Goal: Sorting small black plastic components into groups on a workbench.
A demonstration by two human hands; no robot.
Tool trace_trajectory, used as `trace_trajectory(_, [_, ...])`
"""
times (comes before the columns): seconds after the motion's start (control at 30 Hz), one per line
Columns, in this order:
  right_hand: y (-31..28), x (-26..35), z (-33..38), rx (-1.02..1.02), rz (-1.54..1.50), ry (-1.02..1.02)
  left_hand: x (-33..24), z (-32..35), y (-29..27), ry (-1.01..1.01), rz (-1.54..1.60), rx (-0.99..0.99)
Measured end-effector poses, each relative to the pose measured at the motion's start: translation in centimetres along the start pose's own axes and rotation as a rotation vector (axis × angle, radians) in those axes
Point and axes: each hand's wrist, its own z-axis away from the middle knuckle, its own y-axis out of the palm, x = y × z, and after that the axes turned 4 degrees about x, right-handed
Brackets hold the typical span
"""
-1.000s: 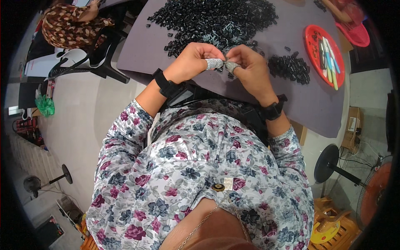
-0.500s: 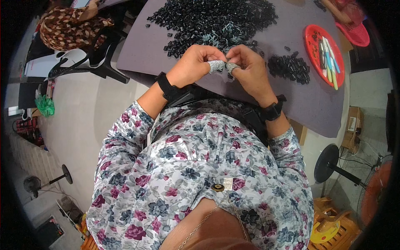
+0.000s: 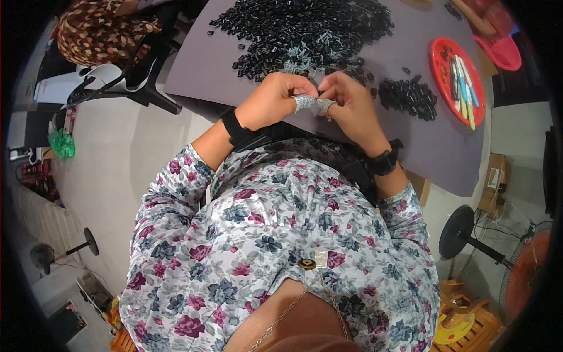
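My left hand [image 3: 274,98] and my right hand [image 3: 352,105] meet over the near edge of the table, thumbs and fingertips pinched together. Both thumbs are wrapped in whitish tape. Whatever lies between the fingertips is too small and covered to make out. Just beyond my hands spreads a large heap of small black plastic pieces [image 3: 293,29], with small grey-blue pieces [image 3: 316,50] scattered on its near side. A smaller pile of black pieces [image 3: 407,97] lies to the right of my right hand.
A red tray [image 3: 440,56] with knife-like tools with white, blue and green handles [image 3: 463,88] sits at the table's right. Behind it is a pink basket [image 3: 501,51] near another person's arm [image 3: 474,17]. At left, a person in patterned clothes [image 3: 99,35] sits by a black chair [image 3: 141,88].
Both hands have shifted slightly down toward me, still pinched together. The fingers have moved a little; the piles look the same.
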Motion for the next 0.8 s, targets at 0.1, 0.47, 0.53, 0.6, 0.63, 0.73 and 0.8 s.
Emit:
trace_trajectory(0.1, [0.2, 0.1, 0.1, 0.016, -0.053, 0.025, 0.3, 0.5, -0.3, -0.013, 0.090, 0.014])
trace_trajectory(0.47, [0.3, 1.6, 0.3, -0.015, -0.033, 0.087, 0.3, 0.3, -0.2, -0.005, 0.201, 0.031])
trace_trajectory(0.53, [-0.4, 1.8, 0.4, 0.008, 0.023, 0.066, -0.4, 0.3, -0.3, -0.038, 0.174, 0.034])
trace_trajectory(0.6, [-1.8, 2.4, 0.5, -0.036, 0.155, 0.015, -0.4, 0.3, -0.3, -0.067, 0.164, 0.029])
trace_trajectory(0.63, [-3.0, 3.1, 0.6, -0.087, 0.262, -0.028, -0.3, 0.3, -0.3, -0.080, 0.160, 0.021])
trace_trajectory(0.73, [-8.2, 2.4, 0.7, -0.212, 0.677, -0.166, 0.2, 0.5, -0.2, -0.053, 0.240, 0.049])
trace_trajectory(0.8, [-10.0, 2.1, 0.5, -0.248, 0.859, -0.179, 0.6, 0.1, 0.3, -0.055, 0.307, 0.077])
